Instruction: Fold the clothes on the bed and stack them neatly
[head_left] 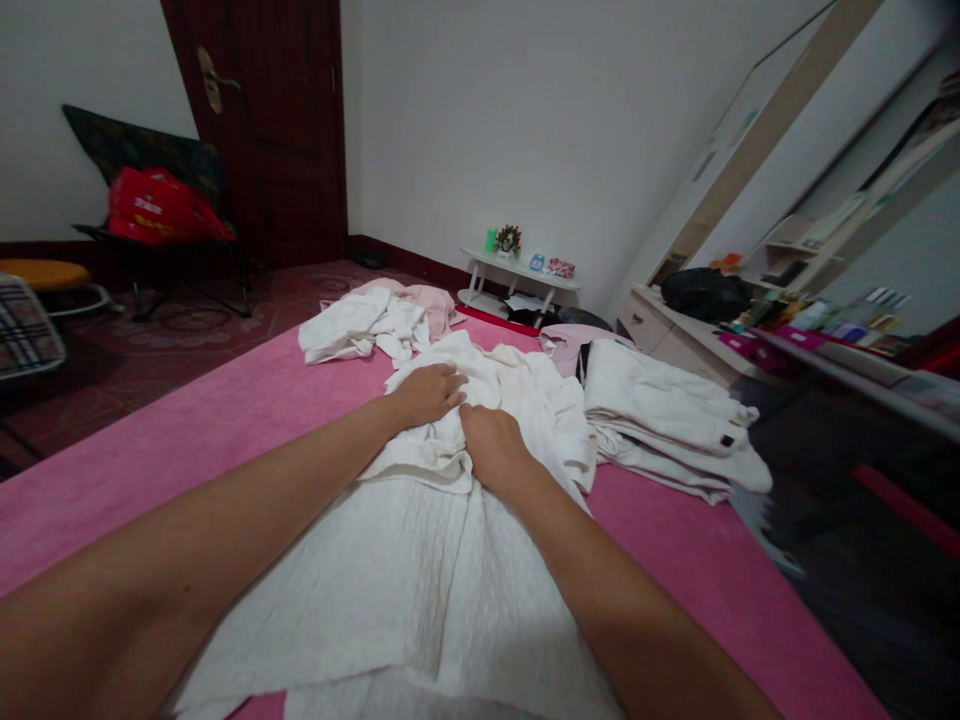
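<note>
A white garment (405, 580) of thin, crinkled cloth lies spread lengthwise on the pink bed cover, its near end below me and its far part bunched. My left hand (430, 393) rests palm down on the bunched part, fingers lying over the cloth and slightly apart. Close beside it, my right hand (491, 442) is closed on a fold of the same garment; its fingertips are hidden. The two hands nearly meet. Creamy white cloth (536, 385) lies rumpled just beyond my right hand, and I cannot tell whether it is the same piece.
Folded white clothes (660, 400) are stacked at the right edge of the pink bed cover (187, 440). White and pink clothes (367, 320) lie heaped at the far edge. Beyond stand a low white shelf (517, 268), a chair with a red bag (161, 205), and a cluttered dresser (690, 335).
</note>
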